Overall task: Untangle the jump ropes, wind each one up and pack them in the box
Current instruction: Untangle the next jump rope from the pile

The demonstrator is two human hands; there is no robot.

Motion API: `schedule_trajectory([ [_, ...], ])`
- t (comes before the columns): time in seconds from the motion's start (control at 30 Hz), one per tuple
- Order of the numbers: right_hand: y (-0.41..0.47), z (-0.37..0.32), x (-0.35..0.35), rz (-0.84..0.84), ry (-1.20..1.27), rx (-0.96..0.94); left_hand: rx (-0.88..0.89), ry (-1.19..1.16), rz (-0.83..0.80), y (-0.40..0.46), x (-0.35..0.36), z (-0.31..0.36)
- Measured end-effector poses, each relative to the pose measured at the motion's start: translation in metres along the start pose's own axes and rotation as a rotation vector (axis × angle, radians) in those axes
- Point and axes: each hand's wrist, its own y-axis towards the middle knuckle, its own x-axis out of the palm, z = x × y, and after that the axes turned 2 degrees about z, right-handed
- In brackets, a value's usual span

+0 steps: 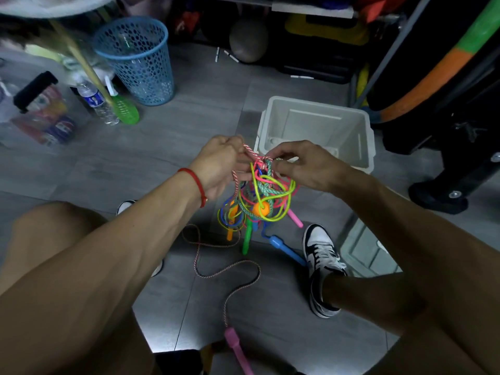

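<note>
A tangle of jump ropes (261, 197) hangs between my hands above the floor: yellow, pink, blue and green cords with green, blue, orange and pink handles dangling below. My left hand (220, 163) pinches the pink-and-white twisted rope (230, 269) at the top of the knot. My right hand (300, 165) pinches the cords at the top right of the tangle. That twisted rope trails down in loops over the floor to a pink handle (236, 347). The white plastic box (316, 131) stands just behind my hands; nothing shows inside it.
A blue mesh bin (136, 59) stands at the back left beside a water bottle (96, 102) and a green brush. A box lid (365, 251) lies at the right by my black-and-white shoe (322, 269). Dark shelving and a wheeled frame fill the back right.
</note>
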Motion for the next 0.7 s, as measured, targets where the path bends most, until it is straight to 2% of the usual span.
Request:
schedule_trajectory([
  [0.07,0.000,0.001,0.001,-0.009,0.051,0.010,0.015,-0.042,0.024,0.000,-0.002,0.000],
  [0.2,-0.003,0.009,0.010,0.142,-0.168,-0.127,0.013,-0.139,0.037,-0.001,0.000,0.001],
  [0.3,0.004,0.015,0.005,0.131,-0.239,-0.109,0.010,-0.144,0.064,-0.001,0.003,-0.001],
  [0.43,0.010,0.014,-0.013,0.167,-0.413,-0.057,0.079,0.019,0.084,0.000,0.009,-0.007],
  [0.57,-0.005,-0.005,-0.002,0.250,-0.385,-0.081,0.103,0.118,0.048,-0.001,0.008,-0.012],
  [0.7,-0.003,-0.008,0.009,0.148,-0.360,-0.103,0.144,0.127,0.126,0.002,0.009,-0.016],
])
